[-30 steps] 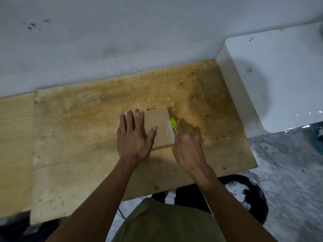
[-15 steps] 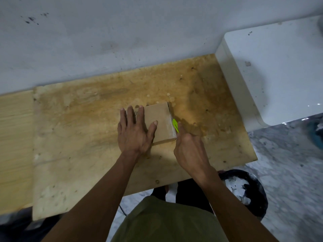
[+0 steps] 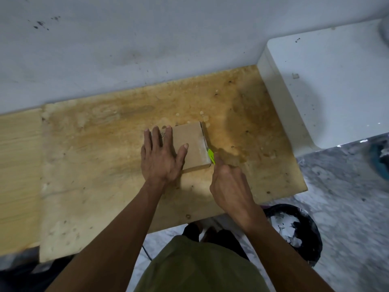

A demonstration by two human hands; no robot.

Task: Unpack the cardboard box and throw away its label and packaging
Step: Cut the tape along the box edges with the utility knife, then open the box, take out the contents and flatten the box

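Your cardboard box (image 3: 190,145) lies flat near the middle of the stained wooden counter (image 3: 105,157), closed, its right edge facing the white appliance (image 3: 328,89). Your left hand (image 3: 161,157) is spread flat, fingers apart, pressing down on the box's left half. Your right hand (image 3: 229,184) is curled tight round a green cutter (image 3: 211,156) whose tip sits against the box's right side, near the front corner.

The box looks small, thin and light — it would likely slide on the counter under the blade's pull if the flat palm eased off, so keep that weight on the lid. The cardboard seems stiff enough to bear the press but shallow, so a deep cut could reach whatever is inside. Once the seam is open, take hold at the lid's right edge.

The count: one box, one cutter, one black bin (image 3: 294,230) on the floor by your right side — it already holds white scraps. No label can be made out from here.
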